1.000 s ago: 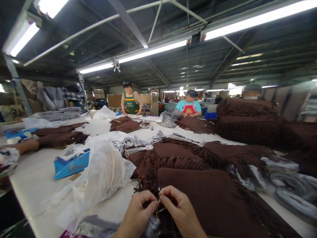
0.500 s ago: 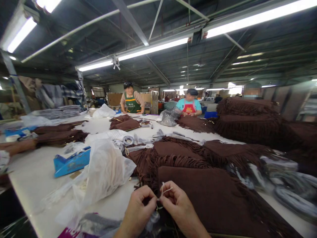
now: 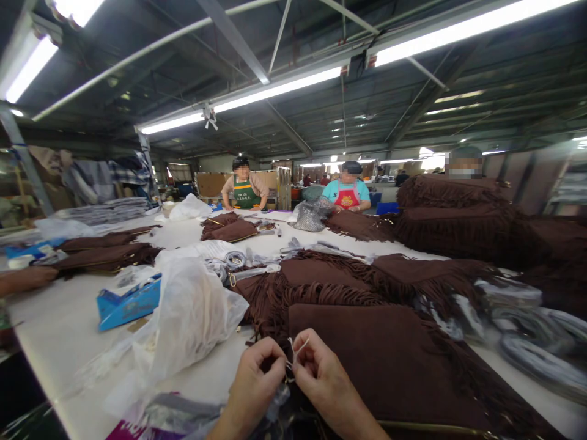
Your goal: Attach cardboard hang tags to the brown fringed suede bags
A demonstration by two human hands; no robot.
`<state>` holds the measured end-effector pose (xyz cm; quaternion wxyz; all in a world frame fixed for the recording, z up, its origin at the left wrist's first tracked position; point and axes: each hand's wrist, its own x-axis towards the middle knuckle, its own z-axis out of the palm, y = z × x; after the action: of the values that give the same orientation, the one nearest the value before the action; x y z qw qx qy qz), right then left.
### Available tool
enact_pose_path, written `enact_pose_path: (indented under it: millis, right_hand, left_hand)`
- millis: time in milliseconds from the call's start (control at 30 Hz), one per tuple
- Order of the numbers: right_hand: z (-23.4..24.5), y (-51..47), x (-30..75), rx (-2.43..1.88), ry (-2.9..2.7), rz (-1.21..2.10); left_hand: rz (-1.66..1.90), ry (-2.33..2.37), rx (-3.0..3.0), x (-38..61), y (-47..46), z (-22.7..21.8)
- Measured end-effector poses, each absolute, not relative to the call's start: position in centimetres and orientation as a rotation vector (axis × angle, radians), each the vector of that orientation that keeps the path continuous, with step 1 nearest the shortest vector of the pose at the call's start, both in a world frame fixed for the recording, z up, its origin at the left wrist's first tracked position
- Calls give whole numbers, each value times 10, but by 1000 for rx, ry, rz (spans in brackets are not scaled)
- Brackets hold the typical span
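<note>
My left hand (image 3: 254,385) and my right hand (image 3: 324,382) meet at the near edge of the table, both pinched on a thin white cord (image 3: 296,351) whose ends curl up between the fingertips. Just beneath the hands hangs a small clear plastic wrapping (image 3: 280,400), partly hidden. A brown suede fringed bag (image 3: 389,360) lies flat right behind and beside my right hand, with more fringed brown pieces (image 3: 321,284) stacked past it.
A crumpled clear plastic bag (image 3: 192,315) and a blue tape dispenser (image 3: 128,304) lie left on the white table (image 3: 59,330). Plastic-wrapped straps (image 3: 523,324) sit right. A tall stack of brown fringed bags (image 3: 458,217) stands far right. Two aproned people work at the far end.
My hands have stayed together at the near edge while the white cord was worked; its ends now curl higher between the fingertips. The view has dipped slightly.
</note>
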<state>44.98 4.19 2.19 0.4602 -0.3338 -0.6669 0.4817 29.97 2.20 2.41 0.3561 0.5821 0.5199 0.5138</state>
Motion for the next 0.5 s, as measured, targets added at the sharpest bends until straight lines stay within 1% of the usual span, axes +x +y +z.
enact_pose_path:
  millis: [133,267,333,400,500]
  right_hand:
    - [25,43,454,-803,-1607,1264]
    - [37,40,469,-724,-1765,1414]
    - [42,38,478,-623,-1970,1374]
    - [44,36,486,-542,-2175,1253]
    - [41,34,493,-504,-2357,1138]
  left_hand:
    - [1141,1060,948,299,27,19]
    - [1080,899,764,293,27,20]
    - [1079,831,708,290,26,21]
    - [1096,801,684,287,25,21]
    - [1141,783,648,281,26,18]
